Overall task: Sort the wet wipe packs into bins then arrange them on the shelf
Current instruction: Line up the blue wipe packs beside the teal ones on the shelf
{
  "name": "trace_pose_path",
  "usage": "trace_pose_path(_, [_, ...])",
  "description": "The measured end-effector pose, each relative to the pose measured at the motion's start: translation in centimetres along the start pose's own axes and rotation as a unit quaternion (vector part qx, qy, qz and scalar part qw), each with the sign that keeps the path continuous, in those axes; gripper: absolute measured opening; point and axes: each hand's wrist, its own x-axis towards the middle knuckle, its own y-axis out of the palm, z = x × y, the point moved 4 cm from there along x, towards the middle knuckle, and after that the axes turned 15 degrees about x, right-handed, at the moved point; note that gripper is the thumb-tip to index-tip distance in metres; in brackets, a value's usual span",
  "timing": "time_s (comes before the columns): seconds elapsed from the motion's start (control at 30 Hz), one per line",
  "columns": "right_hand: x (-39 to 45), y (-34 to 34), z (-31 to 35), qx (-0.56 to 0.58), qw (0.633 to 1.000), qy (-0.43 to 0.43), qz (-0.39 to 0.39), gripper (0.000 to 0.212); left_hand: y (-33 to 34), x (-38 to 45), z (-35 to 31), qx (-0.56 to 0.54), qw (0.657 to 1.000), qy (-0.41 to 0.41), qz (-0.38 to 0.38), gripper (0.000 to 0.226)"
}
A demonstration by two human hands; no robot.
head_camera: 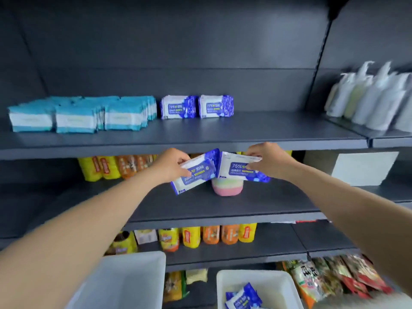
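You're standing in a shop: dark metal shelving (200, 139) runs in tiers, stocked with rows of wipe packs (78, 114), yellow and orange snack bags (207, 236) and, far right, white pump bottles (374, 99).

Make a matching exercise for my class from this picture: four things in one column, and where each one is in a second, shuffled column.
Things
1. teal packs
2. pump bottles
3. pink tub
4. blue pack in the left hand

Places
A. far right of the top shelf
B. middle shelf, behind the held packs
C. held up in front of the shelves
D. left end of the top shelf

Pairs: 1-D, 2-A, 3-B, 4-C
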Motion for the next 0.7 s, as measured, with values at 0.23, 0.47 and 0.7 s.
trace_pose_path(0.23, [4.3, -4.5, 5.7, -0.043, 0.995, -0.054, -0.077, 0.012, -10.2, 3.8, 0.7, 0.091, 0.993, 0.018, -0.072, 0.015])
trace_pose_path(0.47, [13.7, -3.4, 3.1, -0.081, 0.992, -0.029, -0.09, 0.015, -10.5, 12.8, 5.2, 0.134, 0.988, -0.016, -0.07, 0.025])
trace_pose_path(0.7, [26.8, -1.3, -1.2, -0.079, 0.994, -0.005, -0.072, 0.016, -9.1, 25.4, 9.0, 0.164, 0.986, -0.011, -0.037, 0.025])
